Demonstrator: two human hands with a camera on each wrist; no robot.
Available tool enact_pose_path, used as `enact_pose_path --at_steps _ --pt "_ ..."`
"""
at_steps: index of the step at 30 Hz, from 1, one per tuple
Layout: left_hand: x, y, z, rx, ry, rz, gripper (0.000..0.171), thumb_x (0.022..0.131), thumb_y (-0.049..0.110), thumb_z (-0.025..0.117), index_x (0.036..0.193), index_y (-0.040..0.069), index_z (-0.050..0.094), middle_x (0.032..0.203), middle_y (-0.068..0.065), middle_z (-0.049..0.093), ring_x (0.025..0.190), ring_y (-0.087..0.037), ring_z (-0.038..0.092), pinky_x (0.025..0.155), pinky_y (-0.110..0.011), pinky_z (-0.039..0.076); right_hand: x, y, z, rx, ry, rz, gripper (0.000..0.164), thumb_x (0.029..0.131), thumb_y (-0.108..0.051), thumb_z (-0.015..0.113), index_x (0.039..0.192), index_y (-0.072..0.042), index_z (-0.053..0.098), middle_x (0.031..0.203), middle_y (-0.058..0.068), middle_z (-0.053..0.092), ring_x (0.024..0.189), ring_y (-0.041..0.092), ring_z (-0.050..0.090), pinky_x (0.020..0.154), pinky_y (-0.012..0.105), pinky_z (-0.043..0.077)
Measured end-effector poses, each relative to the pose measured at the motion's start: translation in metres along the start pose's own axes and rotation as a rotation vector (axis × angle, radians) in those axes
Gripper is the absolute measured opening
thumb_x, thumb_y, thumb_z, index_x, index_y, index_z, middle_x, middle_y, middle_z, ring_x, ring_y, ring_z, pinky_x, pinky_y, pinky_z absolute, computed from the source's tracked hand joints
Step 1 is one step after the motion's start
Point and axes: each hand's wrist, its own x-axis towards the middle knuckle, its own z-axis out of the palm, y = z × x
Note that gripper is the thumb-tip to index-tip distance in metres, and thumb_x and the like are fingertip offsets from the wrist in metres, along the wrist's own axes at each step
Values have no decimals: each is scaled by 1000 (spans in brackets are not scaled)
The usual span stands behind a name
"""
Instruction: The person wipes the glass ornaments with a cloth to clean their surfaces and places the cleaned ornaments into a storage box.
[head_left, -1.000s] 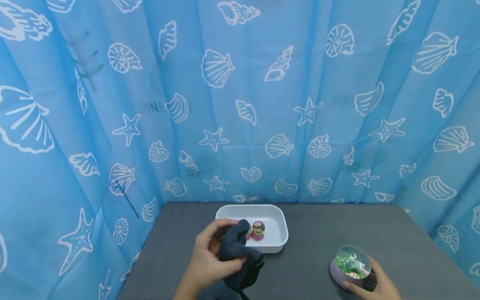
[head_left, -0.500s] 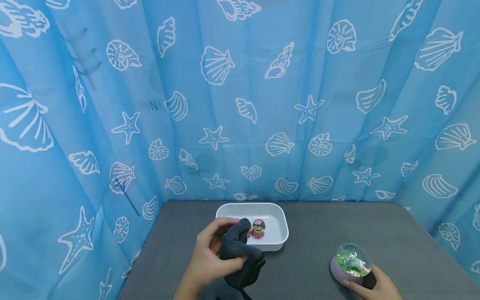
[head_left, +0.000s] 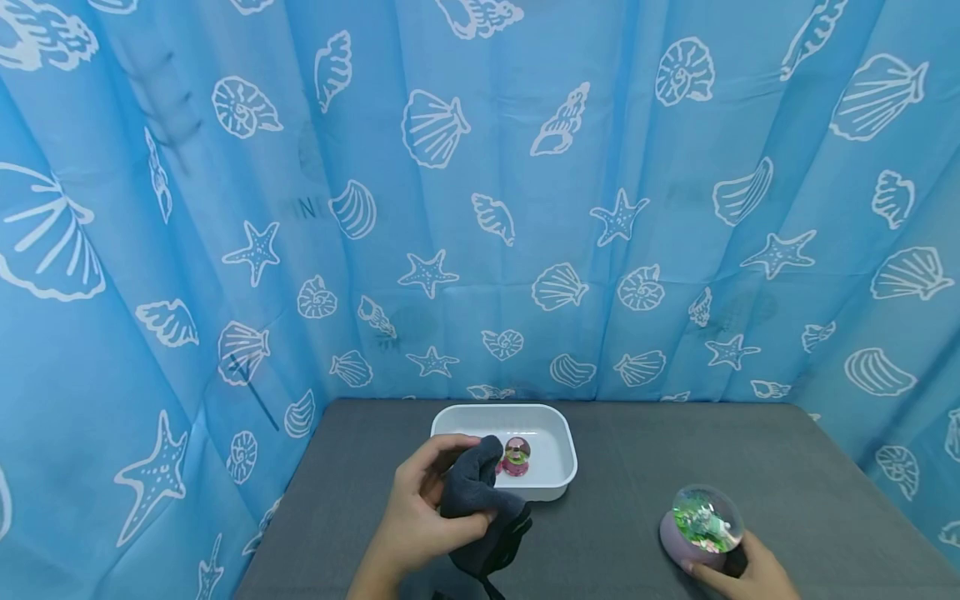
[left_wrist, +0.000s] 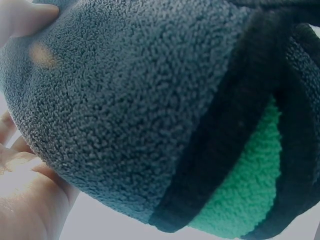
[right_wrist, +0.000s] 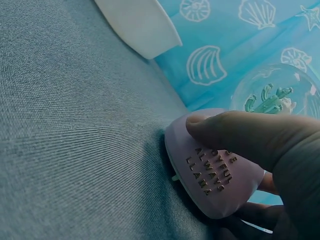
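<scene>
My left hand (head_left: 423, 517), in front of the white tub, grips a bunched dark grey microfiber cloth (head_left: 472, 483). Thumb and fingers pinch it from both sides. In the left wrist view the cloth (left_wrist: 125, 100) has a fuzzy grey face, black edging and a green inner side. Over at the right, my right hand (head_left: 753, 575) holds a snow globe (head_left: 705, 521) by its lilac base. The dome contains green cactus shapes and a white figure. In the right wrist view my thumb lies across the base (right_wrist: 215, 170), partly covering gold raised lettering; the base sits at the table surface.
A white plastic tub (head_left: 551, 450) stands at the back middle of the grey cloth-covered table (head_left: 622, 467). In it is a small pink globe (head_left: 517, 457), with another pink piece partly hidden behind the cloth. A blue seashell curtain (head_left: 480, 208) closes off the back and sides.
The head view has tipped down very slightly, shifting everything a little up the picture. Both hands keep their holds on the cloth and the snow globe.
</scene>
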Motion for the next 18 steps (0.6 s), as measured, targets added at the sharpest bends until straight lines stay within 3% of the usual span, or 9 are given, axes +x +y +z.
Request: enact_pose_path --at_steps 5,18 --pt "-1 1 0 -1 2 -1 65 74 -5 80 132 5 52 128 -18 54 108 -29 62 89 -35 58 0 -1 1 -12 -19 9 103 79 -53 76 143 13 29 134 39 46 117 55 51 97 62 46" --pt "-1 2 -1 32 28 -50 67 71 -2 83 130 12 56 127 -9 58 109 -29 62 91 -35 58 4 6 5 34 -1 16 106 76 -52 79 144 11 28 135 39 46 119 54 50 100 63 44"
